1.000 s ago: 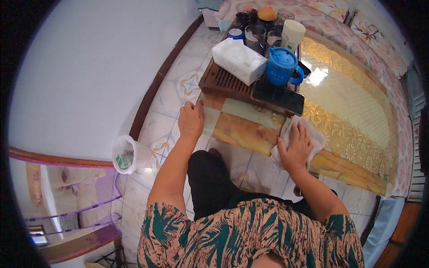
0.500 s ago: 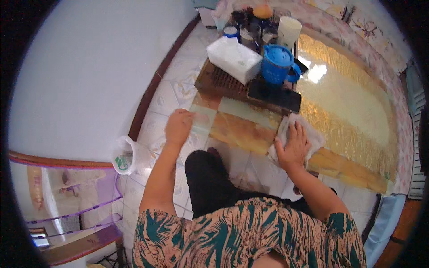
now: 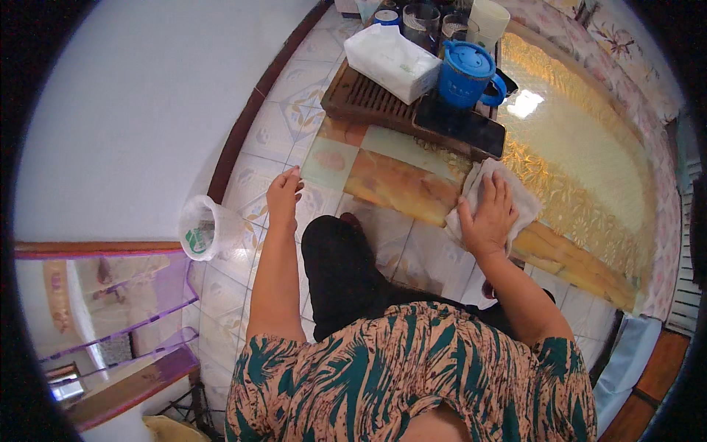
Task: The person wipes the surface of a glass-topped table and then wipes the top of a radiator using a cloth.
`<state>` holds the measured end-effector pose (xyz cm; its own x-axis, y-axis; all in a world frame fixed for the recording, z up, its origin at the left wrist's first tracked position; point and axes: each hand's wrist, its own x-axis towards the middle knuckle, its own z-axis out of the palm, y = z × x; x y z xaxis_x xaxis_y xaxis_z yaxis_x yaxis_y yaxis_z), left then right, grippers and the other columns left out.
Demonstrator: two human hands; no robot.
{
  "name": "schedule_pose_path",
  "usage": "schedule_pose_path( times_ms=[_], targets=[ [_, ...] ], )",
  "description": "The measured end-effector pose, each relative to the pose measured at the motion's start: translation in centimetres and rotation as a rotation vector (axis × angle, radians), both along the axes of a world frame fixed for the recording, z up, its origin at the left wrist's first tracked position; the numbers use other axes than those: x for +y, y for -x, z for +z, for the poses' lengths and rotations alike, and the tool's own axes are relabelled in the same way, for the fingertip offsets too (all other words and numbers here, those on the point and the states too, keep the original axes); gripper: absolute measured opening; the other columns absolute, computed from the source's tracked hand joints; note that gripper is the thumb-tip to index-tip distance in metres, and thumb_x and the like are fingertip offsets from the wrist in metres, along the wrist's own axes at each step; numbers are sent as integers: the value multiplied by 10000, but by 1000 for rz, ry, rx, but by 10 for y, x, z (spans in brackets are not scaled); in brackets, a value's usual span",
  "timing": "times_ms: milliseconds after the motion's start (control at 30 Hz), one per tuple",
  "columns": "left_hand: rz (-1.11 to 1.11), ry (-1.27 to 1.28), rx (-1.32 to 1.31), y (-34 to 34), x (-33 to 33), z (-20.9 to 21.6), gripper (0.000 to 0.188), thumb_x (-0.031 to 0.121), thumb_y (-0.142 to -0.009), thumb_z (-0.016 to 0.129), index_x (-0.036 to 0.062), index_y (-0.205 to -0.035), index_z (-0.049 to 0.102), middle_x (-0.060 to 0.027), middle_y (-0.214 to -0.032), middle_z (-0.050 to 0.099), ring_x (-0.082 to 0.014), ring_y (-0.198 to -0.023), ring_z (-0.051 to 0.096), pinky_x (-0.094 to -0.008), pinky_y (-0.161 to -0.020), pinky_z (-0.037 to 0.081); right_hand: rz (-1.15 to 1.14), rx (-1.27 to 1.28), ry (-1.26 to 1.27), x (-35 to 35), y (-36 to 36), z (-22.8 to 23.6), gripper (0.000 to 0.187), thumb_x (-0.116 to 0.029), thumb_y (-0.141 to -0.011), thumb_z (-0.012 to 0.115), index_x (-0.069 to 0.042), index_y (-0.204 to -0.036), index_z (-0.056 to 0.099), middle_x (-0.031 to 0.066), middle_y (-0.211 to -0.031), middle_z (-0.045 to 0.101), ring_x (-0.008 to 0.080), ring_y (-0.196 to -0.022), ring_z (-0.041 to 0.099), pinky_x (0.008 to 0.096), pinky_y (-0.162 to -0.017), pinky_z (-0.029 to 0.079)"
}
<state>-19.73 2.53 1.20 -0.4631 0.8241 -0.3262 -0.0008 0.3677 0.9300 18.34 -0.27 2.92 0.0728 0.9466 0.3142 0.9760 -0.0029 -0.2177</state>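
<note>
A whitish cloth (image 3: pixel 520 197) lies bunched on the glass-covered table (image 3: pixel 401 184), close to its front edge. My right hand (image 3: pixel 489 221) presses on it from above, fingers stretched over the folds, the table under the cloth hidden. Off the table's left corner, above the tiled floor, my left hand (image 3: pixel 283 197) is closed, with thumb and fingertips drawn together. Whether anything small is pinched there I cannot make out. Just beyond the cloth, a dark phone (image 3: pixel 460 127) rests on the edge of a brown slatted tea tray (image 3: pixel 368 94).
On the tray stand a white tissue pack (image 3: pixel 392 62), a blue lidded mug (image 3: pixel 467 75), glass cups (image 3: pixel 421 26) and a pale tall cup (image 3: pixel 487 20). A white bin (image 3: pixel 208 228) sits on the floor by the wall. Pink patterned fabric borders the table's far right.
My left hand has moved off the table's corner, slightly left, over the floor. My right hand stays on the cloth near the phone. The whole view has shifted a little.
</note>
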Motion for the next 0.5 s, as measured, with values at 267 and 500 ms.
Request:
schedule_pose_path(
  times_ms=[267, 500],
  targets=[
    [1, 11, -95, 0, 21, -2, 238, 220, -820, 676, 46, -980, 657, -1, -761, 585, -102, -649, 511, -229, -574, 391, -7, 12, 34, -1, 0, 5, 668, -423, -805, 588, -43, -1335, 442, 156, -1435, 384, 313, -1353, 300, 473, -1036, 227],
    [-65, 96, -92, 11, 31, -2, 223, 226, -788, 713, 44, -907, 662, 0, -708, 563, -78, -606, 495, -216, -520, 382, 13, 10, 12, 0, 0, 4, 663, -409, -808, 599, -41, -1335, 440, 155, -1437, 380, 316, -1350, 303, 473, -1034, 230]
  ],
)
